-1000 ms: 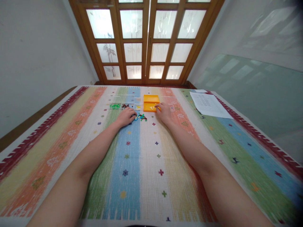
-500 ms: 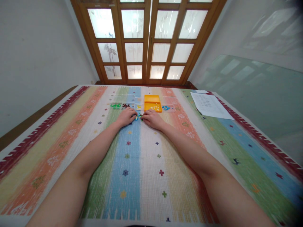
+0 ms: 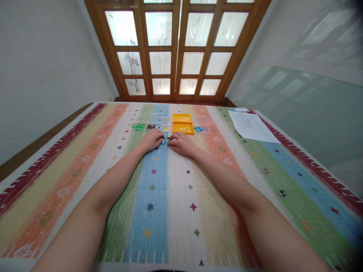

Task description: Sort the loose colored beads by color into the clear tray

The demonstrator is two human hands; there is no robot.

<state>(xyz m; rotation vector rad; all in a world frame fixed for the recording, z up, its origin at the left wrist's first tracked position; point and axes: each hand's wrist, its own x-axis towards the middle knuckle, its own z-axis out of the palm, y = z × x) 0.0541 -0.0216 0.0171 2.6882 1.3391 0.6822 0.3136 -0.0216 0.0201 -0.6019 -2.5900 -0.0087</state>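
Observation:
My left hand (image 3: 151, 141) and my right hand (image 3: 183, 144) meet near the far middle of the table, fingers curled and closed. Between their fingertips sits a small cluster of blue, yellow, white and green bits (image 3: 165, 140), too tiny to make out its kind. Both hands' fingertips press at its sides and cover part of it. Just beyond the hands stand open clear boxes with green pieces (image 3: 138, 127), dark brown pieces (image 3: 151, 127), yellow pieces (image 3: 166, 129) and blue pieces (image 3: 199, 129). An open orange box (image 3: 182, 118) holds small white pieces (image 3: 185, 129).
A striped, patterned cloth (image 3: 181, 219) covers the table. Printed paper sheets (image 3: 252, 126) lie at the far right. Behind the table stands a wooden door with glass panes (image 3: 161, 62); walls rise on both sides.
My right fingertips have shifted slightly left toward the cluster, and a dark bit beside them shows less. My left hand stays almost where it was.

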